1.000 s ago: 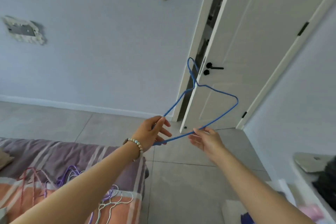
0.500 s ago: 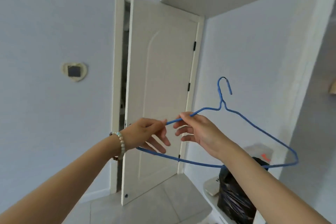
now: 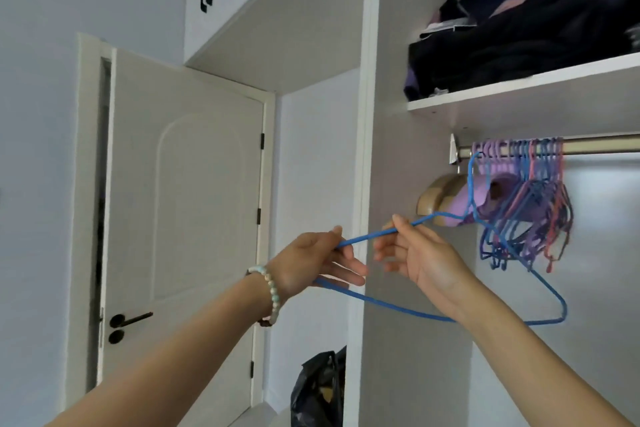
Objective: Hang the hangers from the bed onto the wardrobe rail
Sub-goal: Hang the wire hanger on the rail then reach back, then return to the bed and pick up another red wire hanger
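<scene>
At the wardrobe rail (image 3: 595, 145): 1 blue hanger (image 3: 363, 237), hook at the rail's left end beside hung hangers (image 3: 530, 204).
Left hand (image 3: 308, 263): pinches hanger's corner.
Right hand (image 3: 426, 253): pinches its upper wire.

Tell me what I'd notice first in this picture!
In the middle, the left hand and right hand pinch a blue hanger, its hook up near the wardrobe rail. A bunch of purple and blue hangers hangs there at right, with dark clothes piled on the shelf above.

Arms raised forward; left hand (image 3: 308, 263), right hand (image 3: 429, 260) each pinch hanger (image 3: 367, 237).
</scene>
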